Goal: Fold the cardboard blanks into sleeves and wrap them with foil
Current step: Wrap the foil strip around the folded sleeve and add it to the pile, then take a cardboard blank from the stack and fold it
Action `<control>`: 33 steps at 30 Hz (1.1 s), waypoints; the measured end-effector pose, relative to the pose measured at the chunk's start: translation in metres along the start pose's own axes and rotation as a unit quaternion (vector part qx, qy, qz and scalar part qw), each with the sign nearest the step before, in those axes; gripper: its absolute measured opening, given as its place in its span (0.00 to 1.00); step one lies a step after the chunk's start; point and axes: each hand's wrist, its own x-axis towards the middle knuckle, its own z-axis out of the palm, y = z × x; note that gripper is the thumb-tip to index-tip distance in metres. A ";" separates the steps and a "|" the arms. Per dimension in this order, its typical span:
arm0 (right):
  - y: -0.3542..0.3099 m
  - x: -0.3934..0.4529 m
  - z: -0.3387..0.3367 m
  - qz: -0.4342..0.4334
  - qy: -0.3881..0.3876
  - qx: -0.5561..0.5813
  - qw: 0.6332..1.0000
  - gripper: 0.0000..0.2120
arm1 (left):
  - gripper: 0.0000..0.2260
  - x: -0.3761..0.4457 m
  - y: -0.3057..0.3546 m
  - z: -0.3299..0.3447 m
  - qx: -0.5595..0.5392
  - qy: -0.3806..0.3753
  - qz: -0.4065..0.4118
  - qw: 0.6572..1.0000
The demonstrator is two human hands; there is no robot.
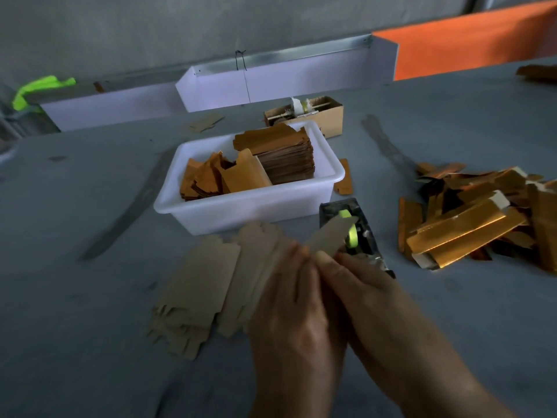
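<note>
1. I am looking down at a grey table (90,297) that is running back to a dull wall.
2. I am watching both hands meeting over the cardboard blank (330,236): the left hand (289,312) and the right hand (367,297) are pinching its near end, fingers curled round it, so it is sticking up in front of the tape dispenser (355,233).
3. The blank is looking thin, light and stiff; I would be gripping along the creases, since it will likely buckle elsewhere.
4. More flat blanks (199,291) are lying just left of the hands.
5. The white tub (241,206) behind is holding foil sheets (280,152).
6. Finished gold sleeves (470,224) are piling up on the right.
</note>
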 end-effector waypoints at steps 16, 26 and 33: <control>0.006 0.001 -0.039 0.077 -0.075 0.028 0.994 0.10 | 0.12 0.018 -0.016 -0.016 -0.467 -0.171 -0.393 0.773; 0.004 -0.008 -0.032 -0.087 0.055 -0.393 0.914 0.09 | 0.11 0.016 -0.010 -0.006 -0.406 -0.132 -0.379 0.821; 0.003 -0.012 -0.015 -0.168 0.103 -0.361 0.911 0.08 | 0.10 0.014 -0.009 -0.006 -0.377 -0.111 -0.362 0.845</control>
